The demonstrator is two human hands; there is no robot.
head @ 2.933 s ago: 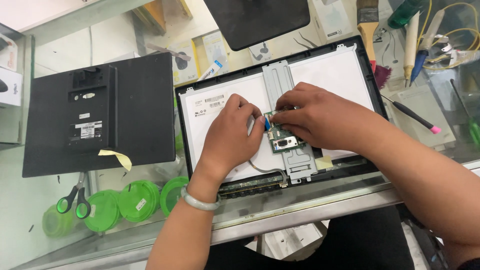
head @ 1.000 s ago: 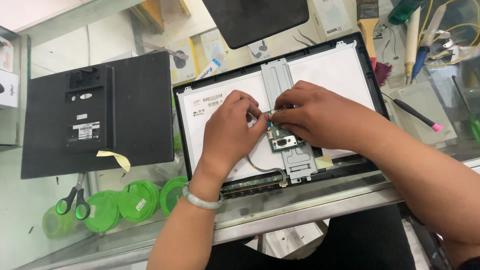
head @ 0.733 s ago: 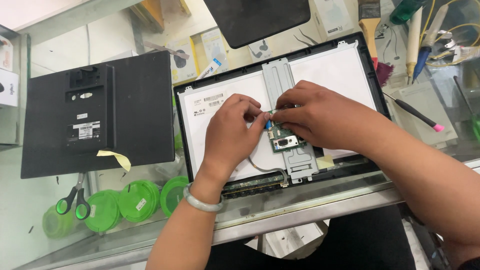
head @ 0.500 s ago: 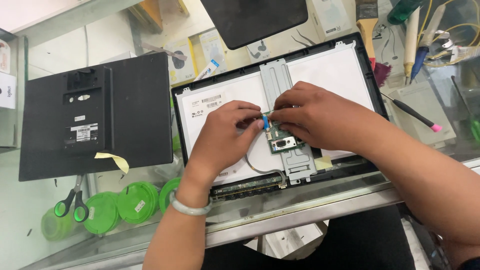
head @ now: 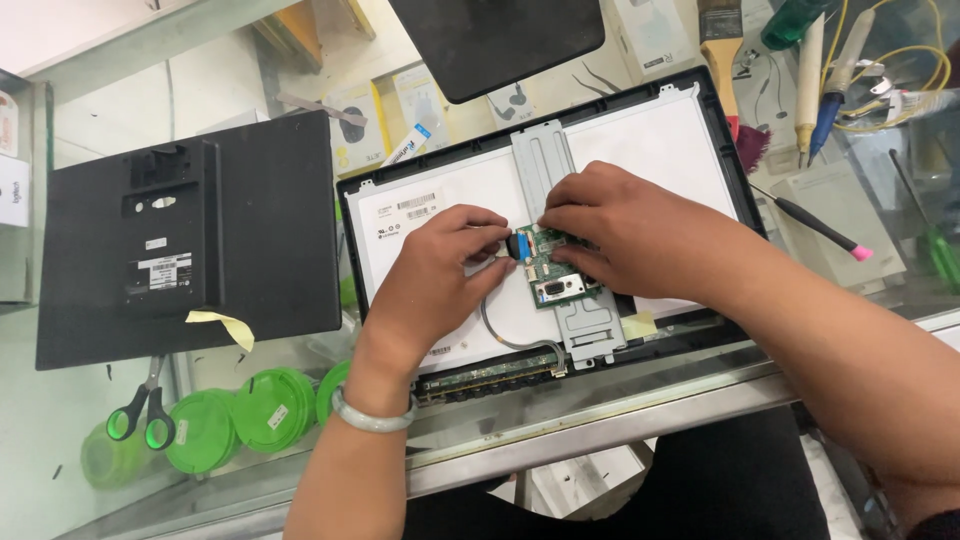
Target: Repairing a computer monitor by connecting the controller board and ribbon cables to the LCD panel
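An opened monitor panel (head: 690,135) lies face down on the glass counter, white back sheet in a black frame. A grey metal bracket (head: 540,160) runs down its middle and carries a small green circuit board (head: 556,282). My left hand (head: 435,280) pinches a dark cable connector (head: 520,246) with a blue tab at the board's left edge. My right hand (head: 625,225) presses down on the board's upper part, fingertips next to the connector. A grey cable (head: 500,335) curves from the connector to the panel's bottom edge.
The black back cover (head: 240,220) of the monitor lies to the left, with a strip of yellow tape. Scissors with green handles (head: 135,415) and green lids (head: 240,420) lie under the glass. A pink-tipped tool (head: 815,225), a brush (head: 722,40) and pens lie to the right.
My left hand has shifted a little on the connector, and the view has moved slightly. Both hands stay on the board.
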